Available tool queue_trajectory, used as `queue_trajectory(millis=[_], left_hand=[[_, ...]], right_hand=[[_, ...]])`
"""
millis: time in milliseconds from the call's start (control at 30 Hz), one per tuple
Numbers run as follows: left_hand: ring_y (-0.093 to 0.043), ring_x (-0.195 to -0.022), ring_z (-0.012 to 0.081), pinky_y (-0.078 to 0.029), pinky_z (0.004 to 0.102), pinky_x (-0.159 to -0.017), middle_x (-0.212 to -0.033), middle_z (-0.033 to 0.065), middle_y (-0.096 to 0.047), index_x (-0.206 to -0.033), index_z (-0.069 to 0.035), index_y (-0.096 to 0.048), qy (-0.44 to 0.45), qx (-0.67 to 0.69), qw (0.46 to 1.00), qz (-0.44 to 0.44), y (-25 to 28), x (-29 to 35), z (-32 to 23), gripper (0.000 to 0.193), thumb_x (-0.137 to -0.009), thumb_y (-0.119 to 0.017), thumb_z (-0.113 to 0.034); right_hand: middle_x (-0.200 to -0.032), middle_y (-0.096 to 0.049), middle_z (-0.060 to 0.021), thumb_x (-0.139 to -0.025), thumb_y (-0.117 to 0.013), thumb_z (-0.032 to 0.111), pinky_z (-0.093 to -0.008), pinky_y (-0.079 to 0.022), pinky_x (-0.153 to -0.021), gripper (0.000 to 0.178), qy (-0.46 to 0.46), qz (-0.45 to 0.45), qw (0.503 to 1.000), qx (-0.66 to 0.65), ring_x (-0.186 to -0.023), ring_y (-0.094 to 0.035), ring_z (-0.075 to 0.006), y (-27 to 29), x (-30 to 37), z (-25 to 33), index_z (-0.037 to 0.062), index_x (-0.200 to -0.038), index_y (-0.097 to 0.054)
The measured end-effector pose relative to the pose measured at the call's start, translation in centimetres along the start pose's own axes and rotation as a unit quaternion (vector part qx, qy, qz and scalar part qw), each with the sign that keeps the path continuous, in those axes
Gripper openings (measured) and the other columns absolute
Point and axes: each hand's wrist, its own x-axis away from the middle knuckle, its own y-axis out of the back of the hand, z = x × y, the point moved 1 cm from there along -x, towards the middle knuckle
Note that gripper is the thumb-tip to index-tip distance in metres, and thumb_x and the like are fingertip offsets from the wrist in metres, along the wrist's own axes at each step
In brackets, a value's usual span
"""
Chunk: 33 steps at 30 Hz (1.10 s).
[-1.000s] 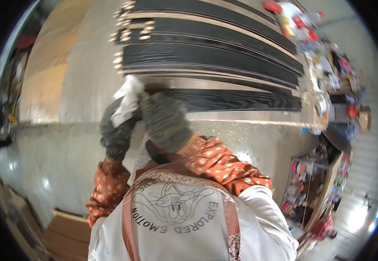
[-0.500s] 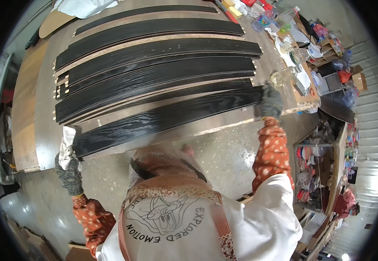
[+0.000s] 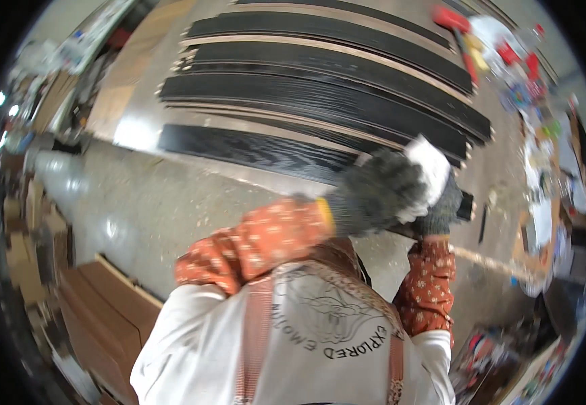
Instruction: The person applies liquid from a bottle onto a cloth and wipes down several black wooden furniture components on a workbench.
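My left hand (image 3: 381,189), in a dark grey knit glove, reaches across my front and is closed on a crumpled white cloth (image 3: 431,165). The cloth lies against my right hand, at the right end of the nearest black board (image 3: 252,150). My right hand (image 3: 443,206), gloved too, grips that board near its end; its fingers are partly hidden by the cloth. The board has a glossy wood-grain face and lies along the table's near edge.
More long black boards (image 3: 306,88) lie in rows farther back on the table (image 3: 148,101). A red-headed hammer (image 3: 452,20) lies at the far right. Bottles and clutter line the right side. A brown panel (image 3: 107,314) stands on the floor at lower left.
My left hand has swept with the white cloth from the board's left end to its right end, beside my right hand. The view has turned, and the boards slant differently.
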Motion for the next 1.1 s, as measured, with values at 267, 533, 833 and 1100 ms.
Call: queue_trajectory(millis=[267, 533, 833, 1100], left_hand=[[-0.055, -0.102, 0.0286, -0.046, 0.0388, -0.088, -0.110, 0.0117, -0.058, -0.120, -0.004, -0.055, 0.167, -0.058, 0.958, 0.228, 7.8, 7.3, 16.6, 0.049, -0.079, -0.069, -0.026], [-0.060, -0.085, 0.0179, -0.050, 0.0274, -0.073, -0.098, 0.0089, -0.063, -0.112, -0.002, -0.057, 0.320, 0.116, 0.895, -0.289, 12.4, 16.5, 25.3, 0.025, -0.096, -0.050, -0.020], [-0.046, -0.122, 0.0370, -0.039, 0.0460, -0.103, -0.130, 0.0223, -0.047, -0.138, 0.001, -0.036, -0.104, 0.227, 0.968, 0.034, 9.3, -1.1, 7.8, 0.088, -0.069, -0.077, -0.035], [-0.052, -0.109, 0.0323, -0.042, 0.0443, -0.094, -0.124, 0.0148, -0.053, -0.134, -0.003, -0.045, -0.162, 0.017, 0.980, 0.115, 4.2, 3.6, 14.4, 0.085, -0.070, -0.070, -0.053]], right_hand=[[-0.102, -0.066, -0.0137, -0.093, -0.050, 0.023, -0.0422, -0.047, -0.084, 0.027, 0.089, -0.019, 0.993, 0.081, -0.095, -0.061, -0.0310, -0.2, 0.9, 0.2, 0.0093, -0.110, -0.066], [-0.127, -0.053, -0.0167, -0.088, -0.060, 0.031, -0.0416, -0.041, -0.098, 0.050, 0.056, -0.008, 0.984, -0.166, -0.115, -0.052, -0.0296, 2.1, -0.3, 6.1, 0.0041, -0.129, -0.050], [-0.121, -0.054, -0.0151, -0.079, -0.069, 0.029, -0.0348, -0.042, -0.094, 0.062, -0.070, -0.071, 0.862, -0.498, -0.105, -0.054, -0.0219, 3.8, -1.5, 14.9, 0.0012, -0.130, -0.047], [-0.127, -0.049, -0.0136, -0.077, -0.069, 0.028, -0.0446, -0.043, -0.094, 0.054, 0.011, 0.070, 0.998, 0.003, -0.110, -0.052, -0.0322, -1.8, 1.3, 10.9, 0.0141, -0.126, -0.052]])
